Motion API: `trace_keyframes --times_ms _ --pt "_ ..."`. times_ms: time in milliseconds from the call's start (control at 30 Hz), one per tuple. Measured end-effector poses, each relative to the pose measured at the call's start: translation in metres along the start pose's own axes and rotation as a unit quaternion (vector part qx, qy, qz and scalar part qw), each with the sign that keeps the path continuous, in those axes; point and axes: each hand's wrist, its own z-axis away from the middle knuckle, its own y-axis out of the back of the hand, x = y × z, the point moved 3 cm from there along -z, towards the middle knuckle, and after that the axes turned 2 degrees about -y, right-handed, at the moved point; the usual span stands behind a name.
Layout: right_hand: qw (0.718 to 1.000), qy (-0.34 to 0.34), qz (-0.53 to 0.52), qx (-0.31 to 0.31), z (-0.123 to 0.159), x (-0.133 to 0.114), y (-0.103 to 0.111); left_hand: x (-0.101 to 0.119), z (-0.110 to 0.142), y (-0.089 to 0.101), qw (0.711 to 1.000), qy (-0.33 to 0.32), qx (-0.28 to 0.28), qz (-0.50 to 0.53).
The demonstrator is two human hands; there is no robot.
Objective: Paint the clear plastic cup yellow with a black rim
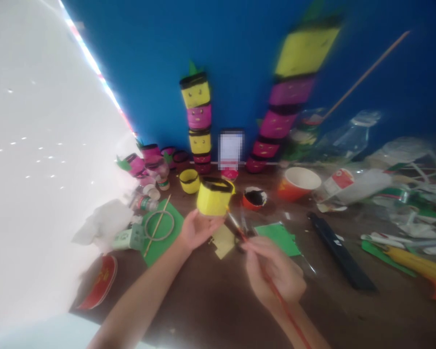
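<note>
My left hand (200,230) is closed under and around a yellow paper cup (213,201) with a black rim, held upright above the table. In my right hand (274,269) is a paintbrush (237,230) with a long red handle, gripped like a pen. Yellow shows on its bristles, which are at the cup's lower right side; whether they touch it I cannot tell. Behind the cup stands a smaller yellow ring-shaped cup (189,181). To its right is a small orange cup (255,198) with a dark inside. A pale yellow paper scrap (223,241) lies beneath my hands.
Two stacks of yellow and magenta cups, one on the left (199,117) and one on the right (277,123), stand by the blue wall. A phone (231,148) leans between them. Green sheets (278,237), a black box cutter (339,252), a paper cup (299,184) and plastic bottles (354,138) surround my hands.
</note>
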Motion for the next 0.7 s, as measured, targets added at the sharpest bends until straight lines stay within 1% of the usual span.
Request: trace_keyframes --times_ms 233,300,533,633,700 --pt "0.999 0.034 0.022 0.031 -0.0064 0.0019 0.002 0.0002 -0.0001 -0.0017 1.0 -0.001 0.003 -0.002" --pt "0.999 0.035 0.025 0.034 -0.0075 0.0024 0.0019 0.0 -0.0001 -0.0012 1.0 0.001 0.004 -0.002" --pt "0.999 0.012 0.033 0.023 -0.0058 0.0041 0.0003 -0.0007 -0.0004 -0.0008 1.0 0.001 -0.009 -0.01" --pt "1.0 0.027 0.011 0.007 -0.0042 0.002 0.0008 -0.0008 -0.001 0.0005 1.0 -0.001 0.0 -0.005" --pt "1.0 0.024 -0.008 -0.007 -0.0027 -0.0001 0.0017 -0.0006 -0.0012 0.0005 1.0 -0.007 0.003 -0.001"
